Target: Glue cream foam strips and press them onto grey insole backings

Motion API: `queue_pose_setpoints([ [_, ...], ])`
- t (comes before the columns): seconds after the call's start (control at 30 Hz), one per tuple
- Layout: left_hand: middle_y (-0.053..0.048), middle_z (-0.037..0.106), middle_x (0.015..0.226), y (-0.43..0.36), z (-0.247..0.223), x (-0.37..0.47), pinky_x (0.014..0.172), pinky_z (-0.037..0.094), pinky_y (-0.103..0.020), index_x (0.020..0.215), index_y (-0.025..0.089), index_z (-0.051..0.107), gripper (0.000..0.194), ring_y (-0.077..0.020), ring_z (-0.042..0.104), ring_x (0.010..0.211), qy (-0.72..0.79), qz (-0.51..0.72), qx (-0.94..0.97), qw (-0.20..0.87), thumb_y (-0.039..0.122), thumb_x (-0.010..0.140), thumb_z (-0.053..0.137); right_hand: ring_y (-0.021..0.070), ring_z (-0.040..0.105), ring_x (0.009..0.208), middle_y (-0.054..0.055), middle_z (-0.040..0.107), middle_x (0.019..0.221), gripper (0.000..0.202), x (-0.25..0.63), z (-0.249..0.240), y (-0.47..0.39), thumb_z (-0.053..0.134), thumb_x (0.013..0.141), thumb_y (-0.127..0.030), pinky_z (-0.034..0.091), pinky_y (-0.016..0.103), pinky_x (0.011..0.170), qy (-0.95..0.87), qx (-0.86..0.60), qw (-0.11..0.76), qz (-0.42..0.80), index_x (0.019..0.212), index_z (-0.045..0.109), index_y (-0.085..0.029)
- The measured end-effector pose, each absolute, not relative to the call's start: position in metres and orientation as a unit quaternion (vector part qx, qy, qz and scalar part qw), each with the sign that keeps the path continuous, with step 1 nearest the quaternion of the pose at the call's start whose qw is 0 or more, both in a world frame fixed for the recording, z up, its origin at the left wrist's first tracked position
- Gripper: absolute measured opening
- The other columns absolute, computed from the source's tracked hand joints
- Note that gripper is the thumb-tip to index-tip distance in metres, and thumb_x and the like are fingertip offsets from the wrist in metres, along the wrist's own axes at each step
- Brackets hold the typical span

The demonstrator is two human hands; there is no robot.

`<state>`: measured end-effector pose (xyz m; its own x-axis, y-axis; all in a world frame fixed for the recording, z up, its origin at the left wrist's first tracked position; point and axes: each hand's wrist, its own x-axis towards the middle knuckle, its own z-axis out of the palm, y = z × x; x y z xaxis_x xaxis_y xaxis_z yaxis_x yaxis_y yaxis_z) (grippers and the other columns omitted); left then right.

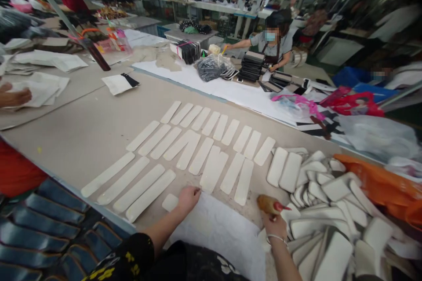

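Note:
My right hand (276, 227) is wrapped round a squeeze bottle (266, 204), brownish yellow with a red nozzle, which lies on its side in my grip. My left hand (189, 198) is closed, its fingertips pressed together by the top edge of a white sheet (224, 224); whether anything is between them is hidden. A short white piece (170, 202) lies partly beside that hand. Ahead, slim white strips with rounded ends (150, 195) are laid out in slanting rows, some overlapping.
A large heap of white rounded pieces (332, 215) covers the right side, with orange plastic (389, 184) behind it. Another person's hand (15, 95) rests by white sheets at the left. Across the table, a masked co-worker (273, 43) stands behind dark stacks (252, 65).

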<state>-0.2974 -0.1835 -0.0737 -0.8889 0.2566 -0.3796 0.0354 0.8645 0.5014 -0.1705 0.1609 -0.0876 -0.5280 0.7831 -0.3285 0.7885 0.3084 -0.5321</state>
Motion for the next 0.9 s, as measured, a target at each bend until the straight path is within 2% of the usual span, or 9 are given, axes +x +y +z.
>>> queue_pose_setpoints([
  [0.1, -0.005, 0.069, 0.095, -0.181, -0.078, -0.298, 0.078, 0.045, -0.026, 0.095, 0.018, 0.069, 0.028, -0.0170, 0.061, 0.087, 0.933, 0.263, 0.066, 0.235, 0.024, 0.083, 0.044, 0.0399, 0.058, 0.097, 0.020, 0.065, 0.092, 0.058, -0.162, -0.082, 0.140, 0.060, 0.044, -0.058, 0.042, 0.054, 0.084, 0.785, 0.496, 0.065, -0.365, 0.084, 0.059, -0.016],
  [0.23, -0.004, 0.068, 0.098, -0.176, -0.083, -0.296, 0.080, 0.044, -0.025, 0.098, 0.018, 0.068, 0.029, -0.0166, 0.061, 0.089, 0.930, 0.272, 0.047, 0.244, 0.023, 0.083, 0.043, 0.0252, 0.066, 0.072, 0.009, 0.069, 0.080, 0.053, -0.164, -0.078, 0.080, 0.058, 0.050, -0.059, 0.053, 0.037, 0.067, 0.746, 0.418, 0.140, -0.499, 0.082, 0.063, -0.017],
  [0.37, -0.006, 0.068, 0.097, -0.173, -0.087, -0.297, 0.078, 0.045, -0.025, 0.100, 0.016, 0.067, 0.030, -0.0174, 0.061, 0.089, 0.927, 0.273, 0.038, 0.255, 0.023, 0.082, 0.044, 0.0197, 0.066, 0.071, 0.008, 0.070, 0.085, 0.055, -0.199, -0.089, 0.026, 0.060, 0.055, -0.055, 0.054, 0.030, 0.063, 0.729, 0.359, 0.150, -0.564, 0.092, 0.063, -0.015],
  [0.5, -0.005, 0.069, 0.095, -0.174, -0.087, -0.299, 0.079, 0.045, -0.027, 0.096, 0.018, 0.069, 0.029, -0.0180, 0.061, 0.087, 0.928, 0.264, 0.053, 0.257, 0.022, 0.083, 0.043, 0.0182, 0.065, 0.066, 0.007, 0.070, 0.083, 0.050, -0.241, -0.103, 0.006, 0.059, 0.059, -0.047, 0.053, 0.030, 0.063, 0.753, 0.350, 0.136, -0.540, 0.096, 0.064, -0.014],
  [0.63, -0.007, 0.068, 0.096, -0.175, -0.085, -0.297, 0.082, 0.044, -0.030, 0.097, 0.018, 0.068, 0.030, -0.0195, 0.060, 0.091, 0.931, 0.252, 0.080, 0.251, 0.024, 0.085, 0.041, 0.0192, 0.065, 0.065, 0.005, 0.071, 0.077, 0.041, -0.262, -0.107, 0.000, 0.059, 0.060, -0.039, 0.051, 0.032, 0.068, 0.789, 0.350, 0.131, -0.488, 0.092, 0.066, -0.014],
  [0.77, -0.007, 0.066, 0.098, -0.175, -0.085, -0.293, 0.085, 0.044, -0.031, 0.102, 0.019, 0.066, 0.030, -0.0199, 0.059, 0.094, 0.928, 0.251, 0.109, 0.252, 0.025, 0.087, 0.041, 0.0210, 0.066, 0.068, 0.004, 0.070, 0.073, 0.033, -0.269, -0.108, -0.009, 0.060, 0.058, -0.035, 0.051, 0.031, 0.067, 0.807, 0.356, 0.141, -0.449, 0.085, 0.067, -0.017],
  [0.9, -0.007, 0.065, 0.098, -0.172, -0.086, -0.289, 0.082, 0.046, -0.032, 0.109, 0.025, 0.063, 0.032, -0.0202, 0.060, 0.091, 0.925, 0.251, 0.123, 0.258, 0.025, 0.087, 0.041, 0.0196, 0.066, 0.066, 0.003, 0.070, 0.071, 0.031, -0.271, -0.110, -0.015, 0.060, 0.058, -0.035, 0.050, 0.028, 0.062, 0.807, 0.371, 0.150, -0.434, 0.082, 0.066, -0.017],
])
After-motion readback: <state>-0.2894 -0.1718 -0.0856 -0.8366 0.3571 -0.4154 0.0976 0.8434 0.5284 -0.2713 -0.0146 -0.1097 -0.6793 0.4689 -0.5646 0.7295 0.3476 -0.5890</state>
